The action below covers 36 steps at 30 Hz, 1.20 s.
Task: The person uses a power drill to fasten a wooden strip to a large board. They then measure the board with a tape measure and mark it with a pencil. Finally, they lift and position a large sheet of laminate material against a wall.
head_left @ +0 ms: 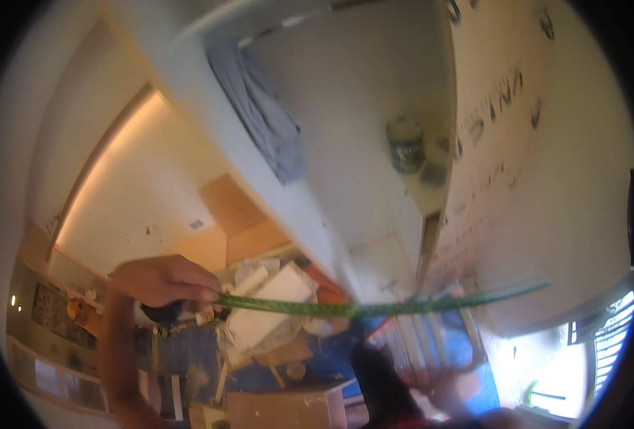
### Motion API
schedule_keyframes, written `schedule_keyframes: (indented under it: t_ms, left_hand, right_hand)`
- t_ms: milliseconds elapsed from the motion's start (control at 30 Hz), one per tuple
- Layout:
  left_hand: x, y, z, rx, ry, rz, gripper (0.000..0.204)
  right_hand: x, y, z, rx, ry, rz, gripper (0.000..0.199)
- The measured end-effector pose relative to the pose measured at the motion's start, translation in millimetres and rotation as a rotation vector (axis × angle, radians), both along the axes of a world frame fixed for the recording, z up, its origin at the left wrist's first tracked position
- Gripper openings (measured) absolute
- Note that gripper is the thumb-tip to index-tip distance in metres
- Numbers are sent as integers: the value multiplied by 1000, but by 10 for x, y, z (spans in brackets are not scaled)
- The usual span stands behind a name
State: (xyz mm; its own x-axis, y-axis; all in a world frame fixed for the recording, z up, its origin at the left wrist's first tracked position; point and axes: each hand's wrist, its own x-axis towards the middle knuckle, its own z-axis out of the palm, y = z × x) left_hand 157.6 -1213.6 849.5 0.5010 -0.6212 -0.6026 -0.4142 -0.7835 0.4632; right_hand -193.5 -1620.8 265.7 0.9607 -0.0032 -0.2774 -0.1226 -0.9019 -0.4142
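Note:
My left hand (170, 279) is raised on the left, its fingers closed on the end of a long green strip (317, 308). The strip is narrow with a mottled surface, and I cannot tell its exact kind. It stretches nearly level to the right, bowing slightly, and its far end is blurred. My right hand (442, 382) is low on the right, below the strip and apart from it. Motion smears its fingers. Between the hands, a dark blurred shape (377, 375) rises from the lower edge.
Grey cloth (259, 114) hangs over a pale wall ledge (209, 136). A dark green can (405, 146) stands on a shelf beside a printed board (495, 121). Boards and scraps (277, 304) clutter the floor below, near a wooden box (288, 410). A bright window (613, 343) is at right.

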Motion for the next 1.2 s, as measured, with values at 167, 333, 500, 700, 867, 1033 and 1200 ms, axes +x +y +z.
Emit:
schedule_keyframes:
  t_ms: [167, 333, 500, 700, 867, 1033, 1200]
  left_hand:
    - [678, 8, 171, -150, -467, -124, 16]
    - [946, -270, 382, -40, -692, -127, 7]
    - [1035, -590, 981, 36, -733, -77, 8]
    - [1109, -695, 1167, 204, -940, -76, 8]
    - [1329, -780, 1029, 206, -1002, -100, 8]
    - [1258, -642, 1278, 196, -935, -73, 5]
    - [1329, -539, 999, 167, -937, -30, 12]
  right_hand:
    - [625, 9, 354, -120, -201, 120, 50]
    - [857, -75, 627, -276, -328, 187, 51]
    - [845, -58, 800, -431, -456, 206, 54]
    - [727, 216, 1121, -663, -681, 189, 58]
    - [331, 290, 521, -399, -456, 43, 55]
    - [454, 184, 316, -215, -318, 54, 53]
    - [263, 64, 324, -125, -149, -91, 52]
